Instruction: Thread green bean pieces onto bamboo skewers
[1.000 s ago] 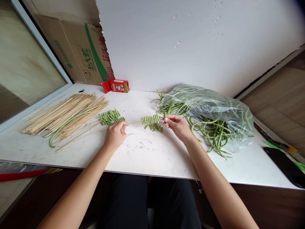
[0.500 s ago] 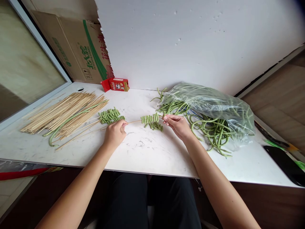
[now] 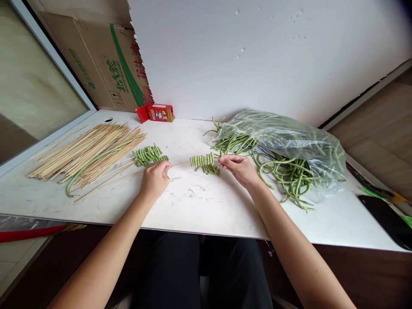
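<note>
My left hand (image 3: 156, 174) is closed on a thin bamboo skewer (image 3: 180, 163) that runs level to the right. Several short pieces of green bean (image 3: 201, 161) are threaded side by side near the skewer's right end. My right hand (image 3: 237, 168) pinches one short bean piece (image 3: 221, 153) at the skewer's tip. Behind and below the threaded row, a few loose cut pieces (image 3: 212, 170) lie on the white table (image 3: 199, 206). Just beyond my left hand rest skewers loaded with bean pieces (image 3: 149, 155).
A big pile of bare skewers (image 3: 83, 150) lies at left, with one long bean (image 3: 93, 159) across it. To the right are long beans (image 3: 294, 178) and a clear plastic bag (image 3: 283, 128) of them. A red box (image 3: 161, 113) stands at the back; a black phone (image 3: 384, 219) lies far right.
Hands, skewer and bean piece hold almost the same positions. The camera view has shifted very slightly.
</note>
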Demonstrator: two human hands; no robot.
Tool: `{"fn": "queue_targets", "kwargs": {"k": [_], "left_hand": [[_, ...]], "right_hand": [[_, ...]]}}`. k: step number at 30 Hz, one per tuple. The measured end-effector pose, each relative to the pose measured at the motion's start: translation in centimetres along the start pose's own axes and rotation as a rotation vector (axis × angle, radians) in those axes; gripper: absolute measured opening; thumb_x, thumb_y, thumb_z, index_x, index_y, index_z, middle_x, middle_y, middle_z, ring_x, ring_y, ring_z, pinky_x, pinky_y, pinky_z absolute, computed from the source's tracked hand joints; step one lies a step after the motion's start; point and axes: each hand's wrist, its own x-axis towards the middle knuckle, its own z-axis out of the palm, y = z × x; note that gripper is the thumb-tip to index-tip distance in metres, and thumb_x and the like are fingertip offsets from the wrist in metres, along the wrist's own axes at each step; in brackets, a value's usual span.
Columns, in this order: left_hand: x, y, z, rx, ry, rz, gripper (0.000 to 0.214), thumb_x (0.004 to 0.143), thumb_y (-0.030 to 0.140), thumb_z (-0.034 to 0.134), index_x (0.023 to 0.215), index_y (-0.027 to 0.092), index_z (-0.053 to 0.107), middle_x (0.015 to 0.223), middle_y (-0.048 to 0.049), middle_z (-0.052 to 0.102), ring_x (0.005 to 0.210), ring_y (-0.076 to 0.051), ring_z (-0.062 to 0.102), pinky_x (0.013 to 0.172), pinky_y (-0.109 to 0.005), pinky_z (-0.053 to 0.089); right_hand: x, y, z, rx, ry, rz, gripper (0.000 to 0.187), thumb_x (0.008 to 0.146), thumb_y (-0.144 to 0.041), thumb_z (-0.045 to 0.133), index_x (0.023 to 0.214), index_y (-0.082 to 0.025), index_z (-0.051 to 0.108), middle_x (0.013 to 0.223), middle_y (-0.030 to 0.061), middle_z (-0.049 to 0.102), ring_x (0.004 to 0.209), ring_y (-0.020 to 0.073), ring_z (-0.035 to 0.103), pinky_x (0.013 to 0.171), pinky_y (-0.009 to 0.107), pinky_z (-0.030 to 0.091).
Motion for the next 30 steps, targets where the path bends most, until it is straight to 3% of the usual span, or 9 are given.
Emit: {"fn": "queue_targets", "kwargs": {"k": [30], "left_hand": [[0.0, 0.0, 0.0, 0.029, 0.023, 0.064, 0.030, 0.077, -0.001, 0.053, 0.083, 0.020, 0.072, 0.080, -0.0051, 0.079, 0.077, -0.024, 0.075, 0.073, -0.032, 0.055]], "right_hand": [[0.2, 1.0, -0.5, -0.092, -0.008, -0.066, 0.031, 0.065, -0.046, 0.102, 0.079, -0.023, 0.087, 0.077, 0.0037, 0.079, 0.073, 0.0201, 0.071, 0.078, 0.038, 0.058]]}}
